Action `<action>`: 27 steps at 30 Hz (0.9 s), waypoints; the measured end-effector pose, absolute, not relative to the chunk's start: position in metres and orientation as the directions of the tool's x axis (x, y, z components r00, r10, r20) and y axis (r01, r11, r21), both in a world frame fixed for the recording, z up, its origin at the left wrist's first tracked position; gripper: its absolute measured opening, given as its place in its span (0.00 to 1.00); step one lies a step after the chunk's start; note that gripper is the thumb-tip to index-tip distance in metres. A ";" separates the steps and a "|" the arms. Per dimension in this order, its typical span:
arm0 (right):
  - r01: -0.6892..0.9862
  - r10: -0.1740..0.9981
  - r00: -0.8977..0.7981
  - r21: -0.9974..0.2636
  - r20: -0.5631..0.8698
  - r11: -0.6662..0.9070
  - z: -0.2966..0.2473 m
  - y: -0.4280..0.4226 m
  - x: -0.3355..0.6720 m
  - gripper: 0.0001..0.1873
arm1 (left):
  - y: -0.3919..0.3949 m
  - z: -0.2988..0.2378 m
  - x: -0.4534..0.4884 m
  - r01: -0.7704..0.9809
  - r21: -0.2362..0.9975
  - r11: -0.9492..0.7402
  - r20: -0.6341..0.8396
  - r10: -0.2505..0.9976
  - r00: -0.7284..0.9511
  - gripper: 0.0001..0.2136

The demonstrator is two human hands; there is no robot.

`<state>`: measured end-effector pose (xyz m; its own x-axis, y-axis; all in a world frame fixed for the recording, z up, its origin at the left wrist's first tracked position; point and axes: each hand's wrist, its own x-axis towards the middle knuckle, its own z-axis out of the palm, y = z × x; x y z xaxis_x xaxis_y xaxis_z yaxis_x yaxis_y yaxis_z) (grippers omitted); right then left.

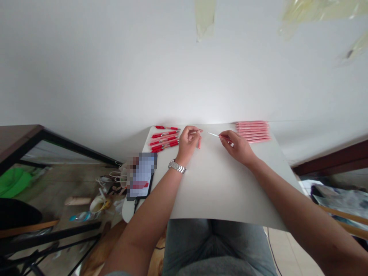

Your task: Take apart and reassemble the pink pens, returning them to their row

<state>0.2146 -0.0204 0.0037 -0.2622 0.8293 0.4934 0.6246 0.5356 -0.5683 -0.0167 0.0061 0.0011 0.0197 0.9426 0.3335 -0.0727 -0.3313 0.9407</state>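
My left hand, with a metal watch on its wrist, is closed in a pinch above the far part of the white table. A short red pen part shows just below its fingertips, and the fingers partly hide what they hold. Opposite, my right hand pinches a thin pen refill, whose pale end points left toward my left hand. Several red pens lie in rows left of my left hand. Beyond my right hand sits a neat stack of pinkish-red pen-like sticks.
A phone with a blurred screen rests at the left edge of the white table. The wall rises directly behind. On the floor to the left are a cup, a plastic bottle and a green basin.
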 end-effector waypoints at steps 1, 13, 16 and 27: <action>0.626 0.829 -0.261 -0.567 0.494 0.535 0.004 -0.020 0.215 0.10 | 0.006 0.001 -0.017 -0.060 0.942 -0.331 0.332 0.943 0.018 0.11; 0.630 0.824 -0.261 -0.557 0.503 0.541 0.002 -0.019 0.215 0.11 | 0.008 -0.001 -0.024 0.276 0.871 -0.406 0.422 0.907 0.003 0.06; 0.632 0.825 -0.259 -0.558 0.503 0.538 0.003 -0.019 0.215 0.11 | 0.008 -0.004 -0.027 0.387 0.821 -0.420 0.449 0.893 0.017 0.07; 0.631 0.828 -0.260 -0.562 0.496 0.535 0.003 -0.020 0.215 0.09 | 0.004 0.001 -0.036 0.735 0.545 -0.404 0.459 0.877 0.142 0.09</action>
